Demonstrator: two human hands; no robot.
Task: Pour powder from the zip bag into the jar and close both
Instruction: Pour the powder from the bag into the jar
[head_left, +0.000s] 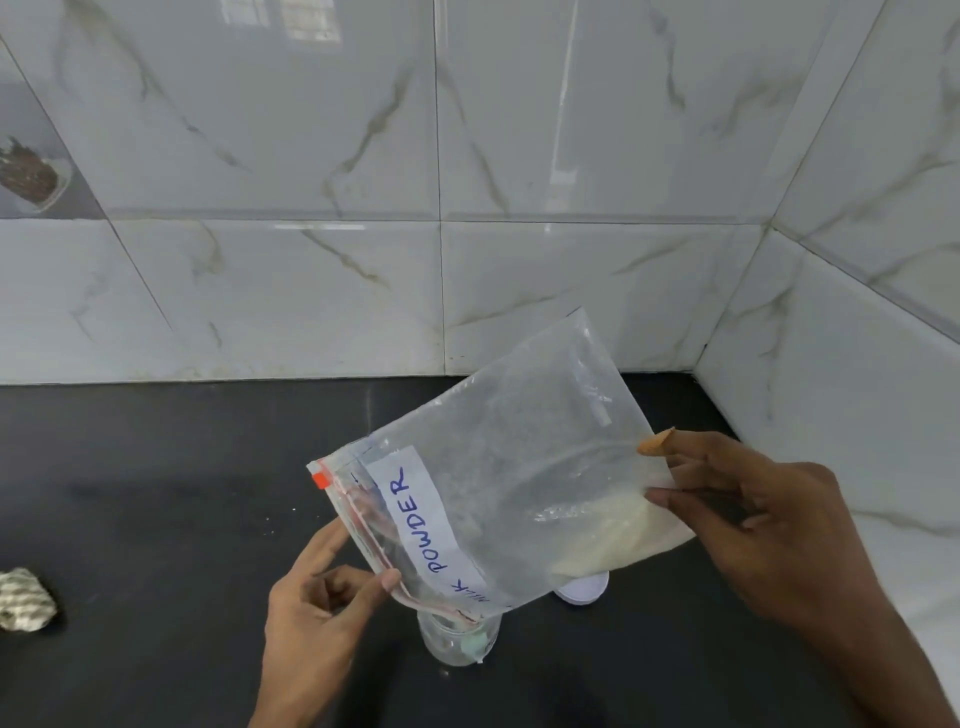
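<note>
Milk powder zip bag (498, 467) tilted, mouth over open jar (460, 642) near counter (156, 519) front edge. Left hand (317, 603) pinches zip end to aim; right hand (748, 514) pinches raised bottom so powder (618, 540) slides. Lid (582, 590) parked behind.

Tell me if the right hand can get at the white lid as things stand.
Probably not yet. The right hand is pinching the bag, and the bag's powder-filled corner hangs over most of the lid on the counter. Free that hand and the path looks open.
</note>
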